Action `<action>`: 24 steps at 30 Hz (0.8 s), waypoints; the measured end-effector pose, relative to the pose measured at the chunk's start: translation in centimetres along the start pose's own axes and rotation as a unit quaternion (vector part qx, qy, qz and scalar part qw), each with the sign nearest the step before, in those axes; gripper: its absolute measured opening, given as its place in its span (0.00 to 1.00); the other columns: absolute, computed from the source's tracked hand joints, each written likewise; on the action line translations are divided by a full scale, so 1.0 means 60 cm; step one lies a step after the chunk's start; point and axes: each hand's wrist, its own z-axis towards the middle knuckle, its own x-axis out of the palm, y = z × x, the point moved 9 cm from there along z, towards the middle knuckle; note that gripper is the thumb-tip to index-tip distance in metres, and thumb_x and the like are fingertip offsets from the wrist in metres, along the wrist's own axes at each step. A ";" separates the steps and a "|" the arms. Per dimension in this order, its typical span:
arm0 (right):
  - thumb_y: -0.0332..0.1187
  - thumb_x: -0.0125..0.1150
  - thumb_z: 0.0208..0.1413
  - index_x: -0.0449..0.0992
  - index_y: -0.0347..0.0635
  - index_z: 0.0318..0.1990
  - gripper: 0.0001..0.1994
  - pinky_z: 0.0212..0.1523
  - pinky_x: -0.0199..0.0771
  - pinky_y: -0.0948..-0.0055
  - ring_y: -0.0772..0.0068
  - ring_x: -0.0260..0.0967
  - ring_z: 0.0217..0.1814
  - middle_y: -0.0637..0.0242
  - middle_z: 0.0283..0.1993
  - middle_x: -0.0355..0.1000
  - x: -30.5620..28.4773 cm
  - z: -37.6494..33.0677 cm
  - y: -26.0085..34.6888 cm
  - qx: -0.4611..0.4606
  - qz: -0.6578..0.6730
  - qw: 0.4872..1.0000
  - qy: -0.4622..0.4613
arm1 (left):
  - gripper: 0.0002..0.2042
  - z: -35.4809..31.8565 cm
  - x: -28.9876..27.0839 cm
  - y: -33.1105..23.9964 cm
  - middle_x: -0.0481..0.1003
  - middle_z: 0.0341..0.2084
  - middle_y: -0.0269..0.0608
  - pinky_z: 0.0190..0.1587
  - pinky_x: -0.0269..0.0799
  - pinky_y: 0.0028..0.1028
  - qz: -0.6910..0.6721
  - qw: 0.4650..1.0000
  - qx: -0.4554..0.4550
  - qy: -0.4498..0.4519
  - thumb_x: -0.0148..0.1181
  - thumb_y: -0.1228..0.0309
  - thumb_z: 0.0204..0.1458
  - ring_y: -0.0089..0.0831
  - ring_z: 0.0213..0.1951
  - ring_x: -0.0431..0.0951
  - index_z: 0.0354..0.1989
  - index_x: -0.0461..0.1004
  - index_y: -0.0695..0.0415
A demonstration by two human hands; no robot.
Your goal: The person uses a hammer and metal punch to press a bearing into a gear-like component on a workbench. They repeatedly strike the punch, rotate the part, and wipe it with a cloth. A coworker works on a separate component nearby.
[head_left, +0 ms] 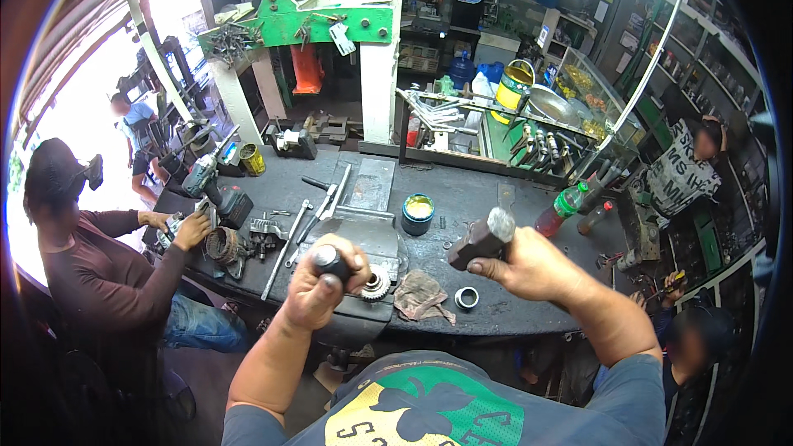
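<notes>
Head view: the left hand was closed in a full fist around a dark round-ended punch, held about upright w/ its lower end hidden behind the fingers. Just beside it, to the right, a small gear sat on the grey vise at the near edge of the round dark workbench. The right hand was wrapped tight on the handle of a hammer, head raised and tilted toward the punch, well apart from it.

To my judgement the step was a strike on the punch, approx. over the gear. To do it well: keep the punch straight, not leaning; bring the hammer face flat on the punch top; keep the left fingers low, away from the struck end; short controlled blows are better than one big swing. A glancing hit could slip onto the knuckles.

A crumpled rag and a metal ring lay near the gear, on the bench. Another person sat at the left side, working w/ own parts, apart from this.
</notes>
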 end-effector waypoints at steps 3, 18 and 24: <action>0.47 0.69 0.71 0.84 0.43 0.58 0.19 0.59 0.82 0.52 0.47 0.85 0.57 0.53 0.52 0.87 0.046 -0.011 -0.104 0.041 0.034 0.999 -0.012 | 0.28 -0.011 -0.001 -0.021 0.69 0.28 0.37 0.36 0.63 0.29 0.021 0.999 0.032 -0.024 0.71 0.42 0.65 0.27 0.31 0.67 0.51 0.71 0.56; 0.43 0.71 0.68 0.60 0.73 0.84 0.40 0.58 0.85 0.44 0.41 0.81 0.60 0.49 0.61 0.77 0.263 -0.088 -0.594 0.248 -0.222 0.943 -0.020 | 0.34 -0.021 0.019 -0.009 0.70 0.25 0.34 0.33 0.64 0.26 0.137 0.983 -0.023 -0.117 0.83 0.46 0.54 0.24 0.27 0.68 0.51 0.69 0.61; 0.41 0.74 0.64 0.65 0.65 0.82 0.39 0.61 0.82 0.46 0.42 0.80 0.59 0.50 0.55 0.77 0.290 -0.087 -0.624 0.182 -0.212 0.960 -0.038 | 0.33 -0.024 0.091 0.054 0.76 0.28 0.35 0.31 0.67 0.24 0.151 0.976 -0.144 -0.063 0.88 0.49 0.48 0.20 0.29 0.74 0.46 0.76 0.63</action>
